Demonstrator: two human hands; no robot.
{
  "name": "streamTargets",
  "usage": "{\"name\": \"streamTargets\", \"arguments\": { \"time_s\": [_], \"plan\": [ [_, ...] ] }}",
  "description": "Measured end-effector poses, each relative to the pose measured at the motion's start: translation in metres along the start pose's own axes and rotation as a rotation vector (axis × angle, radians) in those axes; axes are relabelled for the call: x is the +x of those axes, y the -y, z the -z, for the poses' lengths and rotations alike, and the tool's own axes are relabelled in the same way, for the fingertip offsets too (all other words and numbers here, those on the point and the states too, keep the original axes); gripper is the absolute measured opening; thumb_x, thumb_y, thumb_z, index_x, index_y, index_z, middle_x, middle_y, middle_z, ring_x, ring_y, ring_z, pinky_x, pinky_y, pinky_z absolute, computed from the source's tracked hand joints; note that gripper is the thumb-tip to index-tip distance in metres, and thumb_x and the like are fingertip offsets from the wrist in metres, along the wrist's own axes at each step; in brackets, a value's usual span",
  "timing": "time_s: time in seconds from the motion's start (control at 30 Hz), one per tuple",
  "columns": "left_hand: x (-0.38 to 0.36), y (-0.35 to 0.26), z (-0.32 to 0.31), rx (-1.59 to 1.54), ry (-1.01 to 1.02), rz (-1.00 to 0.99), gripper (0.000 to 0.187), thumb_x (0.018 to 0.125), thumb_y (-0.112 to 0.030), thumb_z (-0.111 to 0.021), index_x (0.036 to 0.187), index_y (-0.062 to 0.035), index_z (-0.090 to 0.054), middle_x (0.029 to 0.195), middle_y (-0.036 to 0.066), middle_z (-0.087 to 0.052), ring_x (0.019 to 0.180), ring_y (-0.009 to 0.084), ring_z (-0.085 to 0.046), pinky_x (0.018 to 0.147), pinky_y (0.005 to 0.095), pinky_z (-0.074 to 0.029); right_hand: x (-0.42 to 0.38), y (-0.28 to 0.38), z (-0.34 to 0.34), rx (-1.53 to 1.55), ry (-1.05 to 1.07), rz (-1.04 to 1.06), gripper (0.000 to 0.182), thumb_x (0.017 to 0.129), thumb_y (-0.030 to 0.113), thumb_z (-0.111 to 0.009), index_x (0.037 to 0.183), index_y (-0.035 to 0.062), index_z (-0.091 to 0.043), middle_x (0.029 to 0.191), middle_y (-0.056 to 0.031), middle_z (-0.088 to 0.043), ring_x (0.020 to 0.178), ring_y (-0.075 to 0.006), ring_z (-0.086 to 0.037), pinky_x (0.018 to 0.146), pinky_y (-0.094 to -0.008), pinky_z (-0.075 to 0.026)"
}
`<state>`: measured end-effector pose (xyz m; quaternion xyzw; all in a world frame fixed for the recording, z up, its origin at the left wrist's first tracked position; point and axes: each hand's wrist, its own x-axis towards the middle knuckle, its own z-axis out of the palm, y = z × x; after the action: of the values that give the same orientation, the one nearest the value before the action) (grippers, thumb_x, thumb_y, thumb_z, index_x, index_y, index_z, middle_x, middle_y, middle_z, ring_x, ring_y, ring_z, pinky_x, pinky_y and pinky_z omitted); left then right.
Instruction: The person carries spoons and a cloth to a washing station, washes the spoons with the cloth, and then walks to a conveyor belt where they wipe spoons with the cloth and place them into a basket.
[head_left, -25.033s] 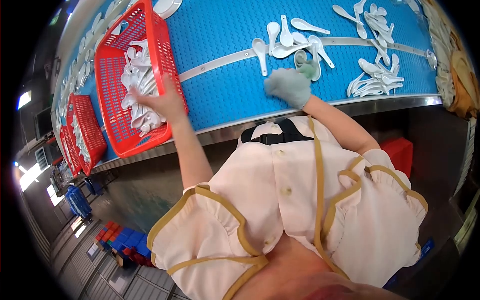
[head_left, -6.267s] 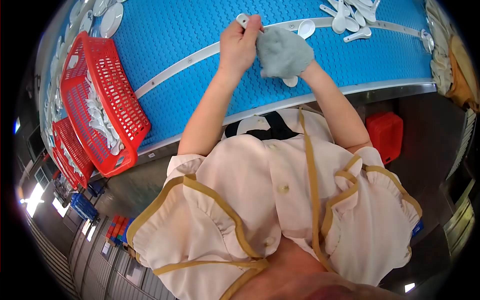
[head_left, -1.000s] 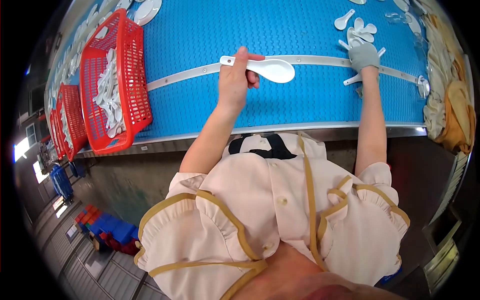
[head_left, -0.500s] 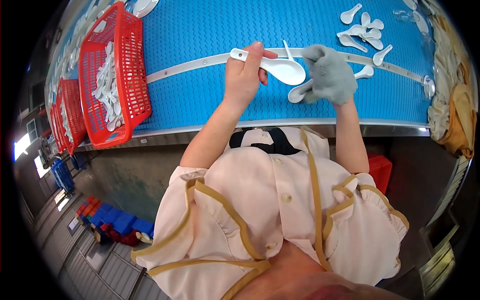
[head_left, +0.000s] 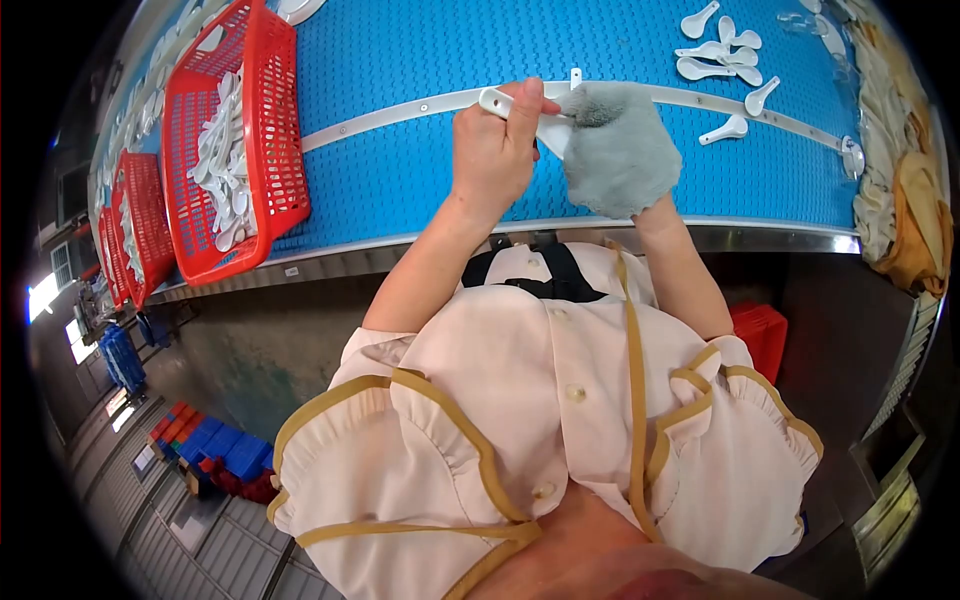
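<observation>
My left hand (head_left: 497, 145) is closed on the handle of a white spoon (head_left: 495, 102), thumb on top. The spoon's bowl is mostly hidden by a grey fuzzy cloth or mitt (head_left: 620, 150) that covers my right hand. The right fingers are hidden under it, and only the wrist shows. Just beyond the grey cloth, the tip of another white piece (head_left: 575, 77) stands out on the blue surface (head_left: 420, 50). Several white spoons (head_left: 735, 65) lie at the upper right, with one spoon (head_left: 724, 130) nearer to the cloth.
A red basket (head_left: 262, 130) of white spoons stands on the left, with another red basket (head_left: 150, 220) beyond it. A curved pale strip (head_left: 400, 108) crosses the blue surface. Bundled cloth (head_left: 920, 215) hangs at the right edge. Below the metal edge sits a red container (head_left: 757, 335).
The grey cloth has moved left and now covers the spoon's bowl. My left hand has shifted slightly right with the spoon. The spoon that lay under the cloth is no longer visible.
</observation>
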<state>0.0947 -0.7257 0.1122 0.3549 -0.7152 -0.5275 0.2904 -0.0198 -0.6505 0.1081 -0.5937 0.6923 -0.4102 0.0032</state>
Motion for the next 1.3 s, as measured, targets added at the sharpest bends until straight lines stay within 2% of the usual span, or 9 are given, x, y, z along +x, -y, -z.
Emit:
{"name": "streamTargets", "arguments": {
  "time_s": [0.07, 0.2, 0.37, 0.53, 0.73, 0.87, 1.0, 1.13, 1.3],
  "plan": [
    [-0.006, 0.0, 0.006, -0.084, 0.014, 0.059, 0.044, 0.089, -0.034, -0.041, 0.072, 0.0008, -0.061, 0.049, 0.004, -0.05, 0.041, 0.0069, -0.045, 0.037, 0.0192, -0.033, 0.011, 0.005, 0.009, -0.108, 0.247, 0.322, 0.005, 0.055, 0.011, -0.059, 0.059, 0.0085, -0.056, 0.059, -0.0055, -0.053, 0.058, -0.0242, -0.053, 0.054, -0.0333, -0.041],
    [-0.017, -0.007, 0.018, -0.039, -0.03, 0.051, 0.044, 0.088, -0.037, -0.042, 0.071, -0.0013, -0.061, 0.045, 0.002, -0.048, 0.041, 0.0091, -0.047, 0.039, 0.0238, -0.035, 0.001, 0.026, -0.006, -0.383, 0.236, 0.3, 0.005, 0.058, 0.011, -0.059, 0.06, 0.0075, -0.056, 0.06, -0.0067, -0.055, 0.058, -0.0255, -0.054, 0.054, -0.0322, -0.041],
    [-0.025, -0.004, 0.04, 0.057, -0.093, -0.097, 0.045, 0.089, -0.036, -0.041, 0.072, 0.0015, -0.06, 0.048, 0.002, -0.048, 0.04, 0.0071, -0.044, 0.038, 0.0197, -0.034, -0.006, 0.056, -0.015, 0.258, -0.093, -0.339, 0.003, 0.063, 0.007, -0.056, 0.062, 0.0047, -0.055, 0.058, -0.0095, -0.053, 0.053, -0.0183, -0.052, 0.05, -0.0256, -0.04],
    [-0.027, -0.002, 0.074, -0.386, -0.092, 0.121, 0.044, 0.089, -0.035, -0.041, 0.072, 0.0023, -0.059, 0.045, 0.001, -0.042, 0.039, 0.0081, -0.044, 0.037, 0.0206, -0.034, -0.017, 0.023, -0.005, 0.56, 0.085, -0.312, 0.013, 0.053, 0.005, -0.062, 0.062, 0.0021, -0.052, 0.056, -0.0053, -0.049, 0.053, -0.0096, -0.047, 0.051, -0.0222, -0.04],
    [-0.032, -0.002, 0.077, -0.464, -0.022, 0.142, 0.044, 0.088, -0.035, -0.041, 0.071, 0.0014, -0.058, 0.044, 0.001, -0.042, 0.038, 0.0086, -0.043, 0.036, 0.0211, -0.033, -0.023, 0.05, -0.004, 0.408, 0.327, -0.41, 0.049, 0.04, 0.005, -0.076, 0.084, 0.0056, -0.055, 0.079, -0.0068, -0.055, 0.074, -0.0153, -0.052, 0.063, -0.0248, -0.043],
    [-0.041, 0.016, 0.06, -0.007, 0.157, -0.028, 0.039, 0.087, -0.034, -0.045, 0.067, -0.0025, -0.056, 0.05, 0.0, -0.046, 0.046, 0.0075, -0.043, 0.042, 0.0231, -0.034, -0.037, 0.053, -0.056, 0.401, 0.287, -0.184, 0.026, 0.069, 0.019, -0.059, 0.09, 0.0058, -0.053, 0.078, -0.0102, -0.056, 0.073, -0.0237, -0.055, 0.064, -0.0306, -0.045],
    [-0.044, 0.036, 0.066, -0.075, 0.044, 0.079, 0.036, 0.087, -0.032, -0.046, 0.064, -0.0048, -0.05, 0.064, 0.003, -0.052, 0.059, 0.009, -0.049, 0.055, 0.0249, -0.039, -0.047, 0.059, -0.039, -0.002, 0.687, -0.163, 0.023, 0.075, 0.027, -0.049, 0.077, 0.0048, -0.054, 0.072, -0.0128, -0.055, 0.071, -0.0315, -0.054, 0.062, -0.0343, -0.045],
    [-0.028, 0.065, 0.085, -0.361, -0.072, 0.23, 0.029, 0.087, -0.03, -0.046, 0.072, -0.0056, -0.051, 0.062, 0.004, -0.051, 0.057, 0.0117, -0.053, 0.052, 0.0254, -0.041, -0.059, -0.013, 0.014, -0.294, 0.54, 0.183, 0.016, 0.072, 0.017, -0.051, 0.081, 0.0051, -0.055, 0.074, -0.0129, -0.056, 0.072, -0.0325, -0.055, 0.061, -0.037, -0.044],
    [-0.008, 0.081, 0.053, -0.157, 0.116, 0.365, 0.025, 0.084, -0.029, -0.049, 0.08, -0.0049, -0.051, 0.059, 0.003, -0.047, 0.048, 0.0132, -0.052, 0.042, 0.0263, -0.04, -0.077, -0.085, -0.014, -0.722, 0.737, -0.256, 0.024, 0.068, 0.016, -0.057, 0.09, 0.0075, -0.057, 0.08, -0.0113, -0.059, 0.079, -0.0292, -0.057, 0.066, -0.0356, -0.044]
  ]
}}
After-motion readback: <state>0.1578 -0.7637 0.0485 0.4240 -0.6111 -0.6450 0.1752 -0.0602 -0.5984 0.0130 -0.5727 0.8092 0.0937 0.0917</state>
